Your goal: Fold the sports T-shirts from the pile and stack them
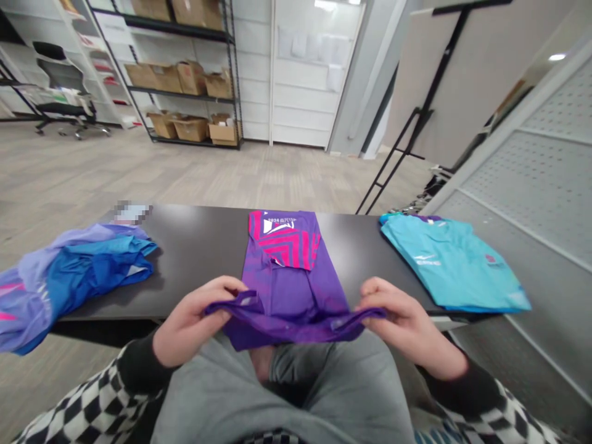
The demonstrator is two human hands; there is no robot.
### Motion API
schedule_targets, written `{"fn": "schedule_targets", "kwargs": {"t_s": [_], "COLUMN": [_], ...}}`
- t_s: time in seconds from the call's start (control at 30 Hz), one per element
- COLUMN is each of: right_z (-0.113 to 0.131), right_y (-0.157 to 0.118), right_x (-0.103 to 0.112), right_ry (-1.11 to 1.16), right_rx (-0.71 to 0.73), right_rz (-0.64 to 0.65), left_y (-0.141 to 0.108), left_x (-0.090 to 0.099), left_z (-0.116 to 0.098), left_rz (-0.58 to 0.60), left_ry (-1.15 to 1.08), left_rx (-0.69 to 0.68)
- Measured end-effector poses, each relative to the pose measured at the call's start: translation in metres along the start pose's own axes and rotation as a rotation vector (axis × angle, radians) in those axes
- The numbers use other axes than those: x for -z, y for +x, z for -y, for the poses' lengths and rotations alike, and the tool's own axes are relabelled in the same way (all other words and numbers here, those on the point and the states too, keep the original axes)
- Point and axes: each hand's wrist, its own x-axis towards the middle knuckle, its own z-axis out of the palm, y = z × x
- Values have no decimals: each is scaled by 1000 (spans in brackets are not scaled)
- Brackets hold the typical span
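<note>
A purple shirt [296,287] with pink stripes lies lengthwise on the dark table [194,246], its far end folded over with white print on top. Its near edge is lifted off the table's front, over my lap. My left hand [198,317] pinches the left corner of that edge between thumb and fingers. At the right corner, my right hand [407,320] grips the cloth the same way. Between the two hands the edge sags slightly.
Crumpled blue and lilac shirts [87,271] hang over the table's left end. A stack of folded turquoise shirts [456,262] sits at the right. Behind are a shelf with cardboard boxes [189,128], an office chair [65,86] and a black stand [416,117].
</note>
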Motion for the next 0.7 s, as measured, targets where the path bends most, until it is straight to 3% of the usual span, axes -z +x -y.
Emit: {"fn": "schedule_targets", "kwargs": {"t_s": [0.17,0.27,0.37,0.43,0.53,0.7], "right_z": [-41,-73,-109,-135,-166,-186], "right_y": [114,190,252,277,290,287], "right_x": [-10,-15,-16,-16,-16,-14], "right_ry": [699,874,868,808,753,732], "right_rx": [-272,-350,-512,-685,-847,-758], "right_rz": [-97,-87,-73,-84,-99,-161], "left_y": [120,197,252,269,271,263], "left_x": [3,10,21,27,31,26], "left_z": [28,49,77,99,127,142], "left_rz": [-108,-104,-133,-130,-100,-205], "left_ry": [-702,-853,-852,-811,-799,-756], "left_rx": [316,480,640,720,739,594]}}
